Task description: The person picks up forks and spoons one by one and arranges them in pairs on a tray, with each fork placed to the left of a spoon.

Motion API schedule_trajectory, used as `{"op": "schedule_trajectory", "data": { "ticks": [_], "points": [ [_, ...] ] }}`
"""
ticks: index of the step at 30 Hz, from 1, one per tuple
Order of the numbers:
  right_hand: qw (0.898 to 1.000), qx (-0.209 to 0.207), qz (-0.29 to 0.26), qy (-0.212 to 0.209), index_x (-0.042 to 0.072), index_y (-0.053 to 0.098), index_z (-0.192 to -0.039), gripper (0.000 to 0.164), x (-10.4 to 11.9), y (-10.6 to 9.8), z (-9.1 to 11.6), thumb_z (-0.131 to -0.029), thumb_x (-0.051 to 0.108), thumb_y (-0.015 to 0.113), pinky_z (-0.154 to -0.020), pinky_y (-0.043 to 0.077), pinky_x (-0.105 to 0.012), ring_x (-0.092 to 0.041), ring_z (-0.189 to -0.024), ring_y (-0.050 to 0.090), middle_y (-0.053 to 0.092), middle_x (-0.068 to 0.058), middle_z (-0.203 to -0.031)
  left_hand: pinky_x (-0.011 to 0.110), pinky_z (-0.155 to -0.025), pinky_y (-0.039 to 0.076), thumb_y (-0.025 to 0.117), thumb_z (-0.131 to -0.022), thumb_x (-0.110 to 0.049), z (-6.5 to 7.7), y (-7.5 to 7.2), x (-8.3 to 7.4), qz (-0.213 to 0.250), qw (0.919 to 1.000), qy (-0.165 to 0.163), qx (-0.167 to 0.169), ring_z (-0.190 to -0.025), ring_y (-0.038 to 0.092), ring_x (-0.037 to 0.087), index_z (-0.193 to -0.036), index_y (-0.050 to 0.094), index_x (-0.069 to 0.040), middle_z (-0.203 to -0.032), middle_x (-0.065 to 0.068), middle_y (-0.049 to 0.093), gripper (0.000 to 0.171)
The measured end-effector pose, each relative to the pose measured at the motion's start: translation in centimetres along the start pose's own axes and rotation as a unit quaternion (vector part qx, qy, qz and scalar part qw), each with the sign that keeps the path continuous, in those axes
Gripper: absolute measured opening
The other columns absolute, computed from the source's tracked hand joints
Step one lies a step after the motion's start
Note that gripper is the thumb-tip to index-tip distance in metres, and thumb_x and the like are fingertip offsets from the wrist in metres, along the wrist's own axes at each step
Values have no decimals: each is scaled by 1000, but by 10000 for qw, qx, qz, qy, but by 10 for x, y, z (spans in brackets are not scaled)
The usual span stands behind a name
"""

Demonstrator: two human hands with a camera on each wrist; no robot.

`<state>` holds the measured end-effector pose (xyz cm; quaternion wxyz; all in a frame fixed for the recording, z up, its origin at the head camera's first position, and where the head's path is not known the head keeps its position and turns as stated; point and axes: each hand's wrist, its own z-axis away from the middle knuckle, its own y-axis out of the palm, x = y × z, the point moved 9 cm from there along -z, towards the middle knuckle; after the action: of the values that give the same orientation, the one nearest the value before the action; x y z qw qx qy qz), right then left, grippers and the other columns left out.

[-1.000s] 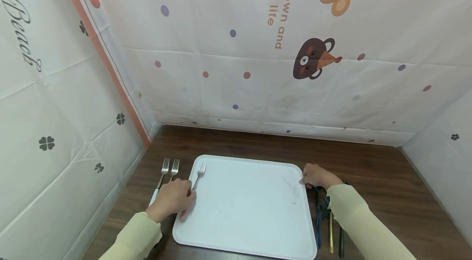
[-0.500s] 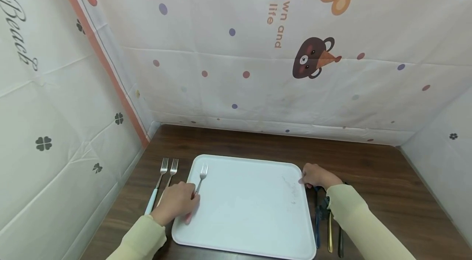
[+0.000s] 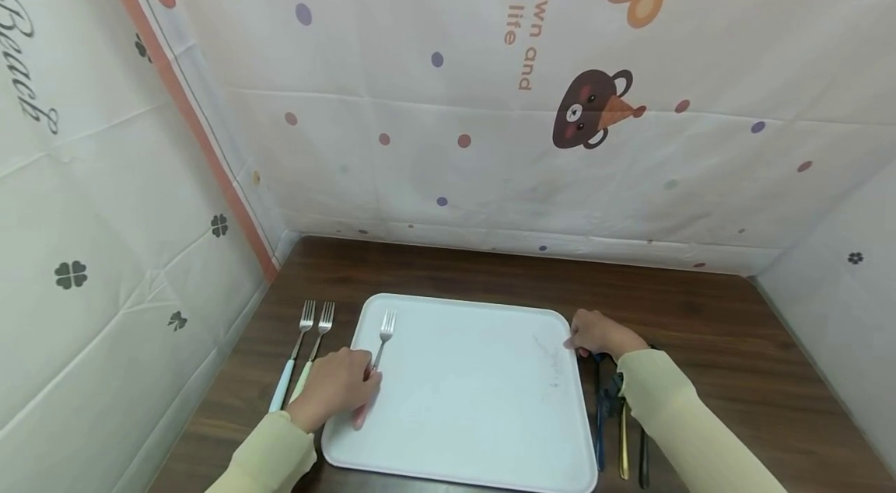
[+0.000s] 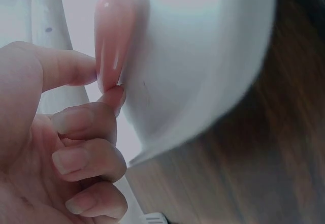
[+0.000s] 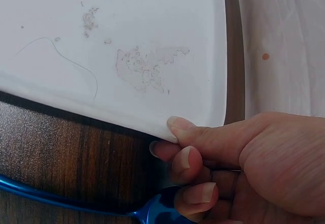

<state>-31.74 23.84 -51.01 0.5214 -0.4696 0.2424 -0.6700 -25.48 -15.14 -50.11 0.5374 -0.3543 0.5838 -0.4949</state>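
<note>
My left hand [image 3: 334, 386] pinches a fork [image 3: 386, 328] by its pink handle [image 4: 114, 36] between thumb and index finger. This fork lies along the left side of a white tray [image 3: 476, 392], tines pointing away from me. In the left wrist view the other fingers are curled beneath the handle. At the tray's far right corner, my right hand [image 3: 600, 333] grips the rim, thumb on top and fingers below, as the right wrist view shows. Left of the tray lie a fork with a light blue handle [image 3: 282, 386] and a fork with a pale green handle [image 3: 302, 378], partly behind my left hand.
Right of the tray lie a shiny blue utensil [image 3: 600, 431], a gold-handled one [image 3: 624, 450] and a black-handled one [image 3: 644, 462], partly under my right forearm. Printed white cloth [image 3: 420, 112] walls the brown wooden table [image 3: 490, 260] at the back and sides.
The left hand has shifted slightly right and toward me with the pink fork, uncovering more of the pale green handle. My right hand keeps its grip on the tray rim.
</note>
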Motion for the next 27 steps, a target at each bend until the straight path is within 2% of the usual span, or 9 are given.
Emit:
{"op": "schedule_trajectory", "data": {
  "ticks": [13,27],
  "points": [
    [9999,29,-87,60,8,56,-56,35,2,-1,2,-90,9,64,-54,35,-26,-12,-49,39,45,1,-50,28,-45,30,64,-86,-33,-1,4,-2,17,9999,-40,120,-48,44,12,-60,51,-19,-49,-6,46,33],
    [9999,24,-105,55,7,56,-56,35,1,0,1,-90,9,64,-54,34,-26,-12,-50,39,46,1,-50,28,-45,29,65,-86,-38,-4,0,0,-20,10000,-54,63,-48,42,12,-62,51,-18,-52,-4,46,34]
  ]
}}
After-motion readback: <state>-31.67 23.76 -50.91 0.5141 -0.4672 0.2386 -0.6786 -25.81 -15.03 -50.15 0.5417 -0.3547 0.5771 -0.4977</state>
